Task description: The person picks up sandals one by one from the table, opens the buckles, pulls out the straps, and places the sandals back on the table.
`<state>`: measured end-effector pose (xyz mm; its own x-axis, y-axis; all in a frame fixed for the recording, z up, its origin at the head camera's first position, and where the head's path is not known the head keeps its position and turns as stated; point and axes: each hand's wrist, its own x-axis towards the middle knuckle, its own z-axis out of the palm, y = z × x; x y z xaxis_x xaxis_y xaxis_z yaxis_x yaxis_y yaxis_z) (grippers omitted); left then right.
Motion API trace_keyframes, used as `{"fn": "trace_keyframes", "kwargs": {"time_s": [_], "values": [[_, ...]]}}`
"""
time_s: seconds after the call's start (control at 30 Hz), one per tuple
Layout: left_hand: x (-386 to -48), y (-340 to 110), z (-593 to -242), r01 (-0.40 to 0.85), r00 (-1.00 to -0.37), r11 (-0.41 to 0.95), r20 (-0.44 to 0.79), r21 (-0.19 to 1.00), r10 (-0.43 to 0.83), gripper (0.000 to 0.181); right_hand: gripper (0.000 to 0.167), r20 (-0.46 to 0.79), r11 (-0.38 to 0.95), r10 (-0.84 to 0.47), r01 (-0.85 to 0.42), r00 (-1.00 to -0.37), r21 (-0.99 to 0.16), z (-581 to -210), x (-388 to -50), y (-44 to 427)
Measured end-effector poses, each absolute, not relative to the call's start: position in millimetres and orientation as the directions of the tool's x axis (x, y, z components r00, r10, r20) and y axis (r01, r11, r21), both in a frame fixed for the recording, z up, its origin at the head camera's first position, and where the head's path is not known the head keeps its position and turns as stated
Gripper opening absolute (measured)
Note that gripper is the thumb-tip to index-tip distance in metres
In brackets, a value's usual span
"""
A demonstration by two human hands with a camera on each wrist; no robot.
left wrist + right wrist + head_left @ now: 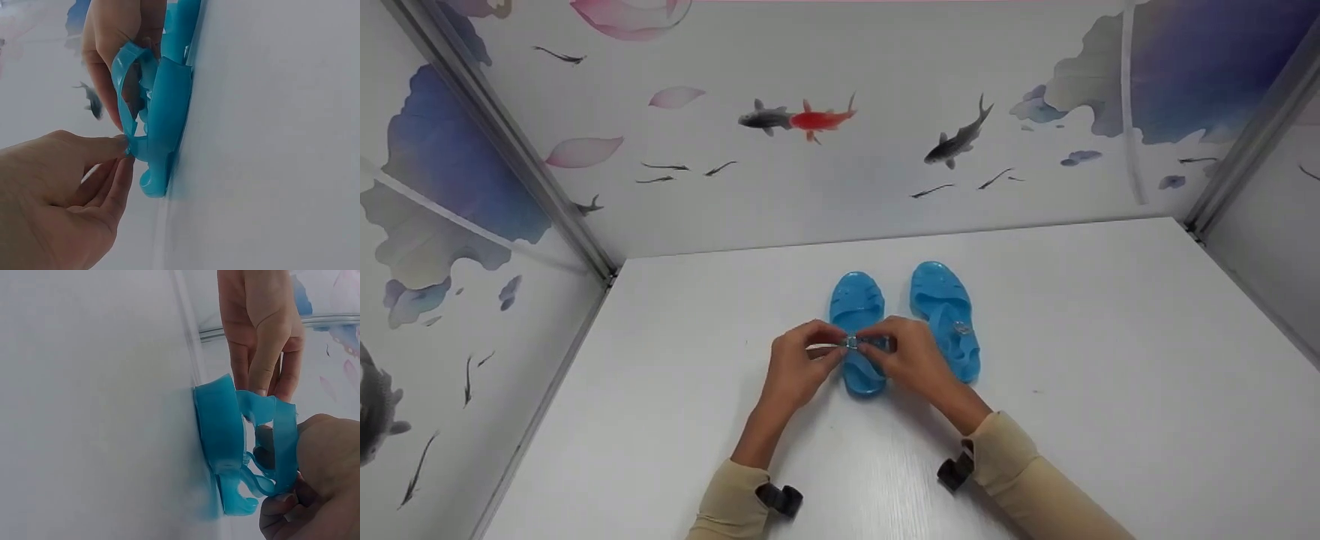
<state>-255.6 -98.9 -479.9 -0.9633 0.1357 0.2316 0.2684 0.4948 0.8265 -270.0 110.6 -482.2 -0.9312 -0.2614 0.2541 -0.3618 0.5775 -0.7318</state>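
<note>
Two blue jelly sandals lie side by side on the white table, toes pointing away. Both hands are at the ankle strap of the left sandal (pixel 856 292), where a small clear buckle (pixel 852 342) shows between the fingertips. My left hand (pixel 797 365) pinches the strap (pixel 139 147) at the sandal's left side. From the right, my right hand (pixel 913 356) pinches the same strap, with fingers inside its loop in the right wrist view. The strap stands raised above the sole. The right sandal (pixel 936 283), with its own clear buckle (pixel 961 328), lies beside my right hand, untouched.
The white tabletop (pixel 675 360) spreads around the sandals. A printed back panel (pixel 840 195) with fish rises behind it, and a left side panel (pixel 472 300) stands at the left. Black wrist cameras (pixel 780 499) are worn at both cuffs.
</note>
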Motion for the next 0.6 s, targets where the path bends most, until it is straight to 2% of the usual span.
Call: {"fn": "trace_keyframes", "kwargs": {"time_s": [0.23,0.6], "values": [[-255.0,-103.0,-476.7,0.198,-0.980,0.503,0.152,0.841,0.131,0.027,0.020,0.188,0.564,-0.271,-0.314,-0.944,-0.764,-482.6,-270.5,111.3],[-257.0,-103.2,-481.7,0.214,-0.975,0.450,0.158,0.867,0.159,0.029,0.021,0.078,0.514,-0.298,-0.229,-0.951,-0.826,-480.8,-271.1,111.8]]}}
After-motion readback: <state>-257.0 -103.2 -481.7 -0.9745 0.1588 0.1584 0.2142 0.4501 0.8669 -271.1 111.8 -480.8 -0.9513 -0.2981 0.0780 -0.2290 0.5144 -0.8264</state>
